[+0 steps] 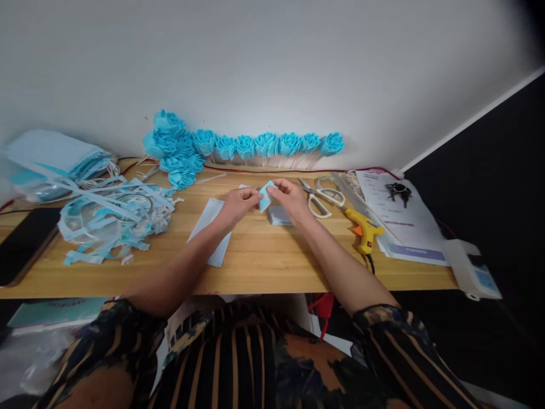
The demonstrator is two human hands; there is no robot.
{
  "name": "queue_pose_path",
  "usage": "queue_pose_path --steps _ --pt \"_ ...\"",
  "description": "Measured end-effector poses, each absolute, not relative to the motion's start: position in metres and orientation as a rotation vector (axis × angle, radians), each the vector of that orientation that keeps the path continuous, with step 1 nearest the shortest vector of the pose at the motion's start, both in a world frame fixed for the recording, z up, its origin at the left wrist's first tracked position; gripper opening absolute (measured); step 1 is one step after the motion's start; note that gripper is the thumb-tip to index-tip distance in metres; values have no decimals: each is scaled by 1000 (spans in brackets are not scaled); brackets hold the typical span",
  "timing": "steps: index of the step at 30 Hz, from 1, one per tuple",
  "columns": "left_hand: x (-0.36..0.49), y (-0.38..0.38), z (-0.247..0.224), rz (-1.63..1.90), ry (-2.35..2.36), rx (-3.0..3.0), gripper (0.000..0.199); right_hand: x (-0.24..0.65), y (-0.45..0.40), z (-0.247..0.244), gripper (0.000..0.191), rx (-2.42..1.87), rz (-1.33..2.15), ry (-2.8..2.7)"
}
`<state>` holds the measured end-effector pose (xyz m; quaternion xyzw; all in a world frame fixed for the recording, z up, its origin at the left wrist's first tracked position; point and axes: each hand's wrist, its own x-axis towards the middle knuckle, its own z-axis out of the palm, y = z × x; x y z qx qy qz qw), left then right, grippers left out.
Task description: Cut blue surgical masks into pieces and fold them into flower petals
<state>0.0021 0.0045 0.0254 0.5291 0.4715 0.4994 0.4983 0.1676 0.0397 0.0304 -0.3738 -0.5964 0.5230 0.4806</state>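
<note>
Between my two hands, above the middle of the wooden table, is a small folded piece of light blue material. My left hand pinches its left edge, and my right hand pinches its upper right side. Just under my right hand lies a small stack of pale blue-grey pieces. A flat pale blue sheet lies partly beneath my left forearm. White-handled scissors rest to the right of my right hand.
Blue fabric flowers line the wall. Cut scraps, a stack of masks and a dark phone are left. A yellow glue gun, printed paper, keys and a white power socket are right.
</note>
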Motion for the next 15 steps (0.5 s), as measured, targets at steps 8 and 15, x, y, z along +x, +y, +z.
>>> queue_pose_path --steps 8,15 --pt "2 5 28 1252 1140 1182 33 166 39 30 27 -932 1206 -1499" --pt "2 4 29 1242 1166 1213 32 168 39 29 28 -926 1147 -1563"
